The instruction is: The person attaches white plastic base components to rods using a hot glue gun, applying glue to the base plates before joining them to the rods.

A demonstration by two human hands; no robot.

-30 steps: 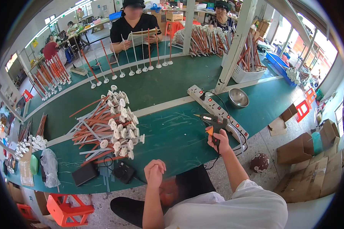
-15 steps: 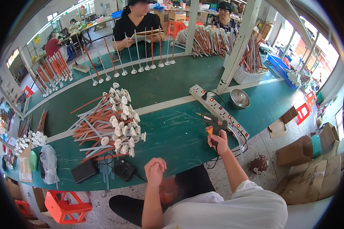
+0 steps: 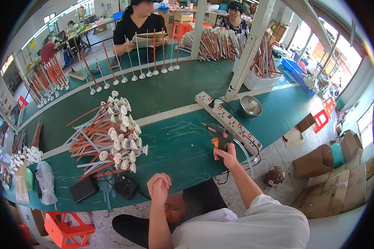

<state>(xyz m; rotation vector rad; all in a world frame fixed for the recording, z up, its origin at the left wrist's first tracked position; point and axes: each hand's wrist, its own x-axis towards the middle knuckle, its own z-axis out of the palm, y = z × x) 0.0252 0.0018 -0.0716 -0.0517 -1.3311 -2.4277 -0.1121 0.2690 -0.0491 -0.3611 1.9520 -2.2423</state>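
My right hand is wrapped round the grip of a black and orange hot glue gun. Its nozzle points away and to the left, over the green tabletop. A clear, pale stick or tube curves from the gun's rear. My left hand, loosely closed with its fingers curled in, hovers at the table's near edge; nothing sticks out of it. Left of centre lies a heap of reddish-brown and grey strips with round white bases. A white power strip runs just beyond the gun.
A metal bowl stands right of the power strip. Strips on white bases stand upright along the far side, before a person holding papers. A black box and black adapter lie near left. A white post rises at right.
The whole scene has slid slightly left as the view turned a little right. Both hands and the glue gun keep nearly the same places over the table.
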